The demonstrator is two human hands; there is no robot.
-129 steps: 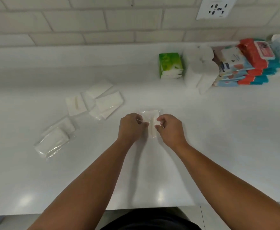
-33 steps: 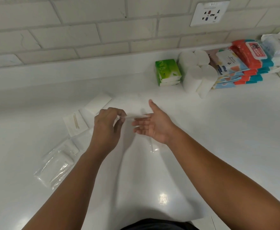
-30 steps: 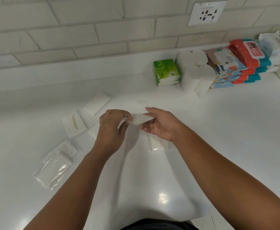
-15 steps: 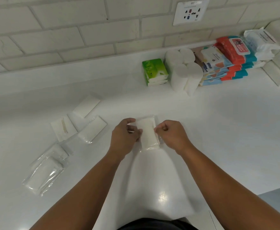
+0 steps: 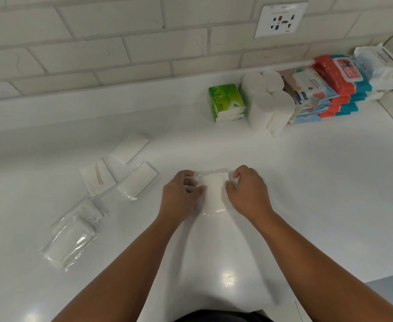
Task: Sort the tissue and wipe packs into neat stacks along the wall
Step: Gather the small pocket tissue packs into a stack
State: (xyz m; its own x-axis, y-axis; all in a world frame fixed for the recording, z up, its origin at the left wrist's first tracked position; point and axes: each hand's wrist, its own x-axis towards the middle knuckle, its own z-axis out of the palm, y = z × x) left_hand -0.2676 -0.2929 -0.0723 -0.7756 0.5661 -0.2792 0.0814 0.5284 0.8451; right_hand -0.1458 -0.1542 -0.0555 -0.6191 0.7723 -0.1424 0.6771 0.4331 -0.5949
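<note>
A small white tissue pack point(image 5: 213, 192) in clear wrap lies on the white counter point(image 5: 307, 194) in front of me. My left hand point(image 5: 179, 196) pinches its left edge and my right hand point(image 5: 249, 194) pinches its right edge. To the left lie more small white packs point(image 5: 136, 180), one with toothpicks point(image 5: 96, 176), and larger clear-wrapped packs point(image 5: 71, 235). Along the wall stand a green tissue stack point(image 5: 227, 102), white rolls point(image 5: 267, 103), a colourful wipe stack point(image 5: 325, 89) and a white pack point(image 5: 377, 63).
A white brick wall point(image 5: 98, 43) with a power socket point(image 5: 281, 18) runs behind the counter. A low white ledge lines the wall's foot. The counter's front edge point(image 5: 388, 277) shows at lower right.
Both hands lifted a small pack, then set it down on the counter in front of me. They now hold its two side edges. The camera shifted a little to the left.
</note>
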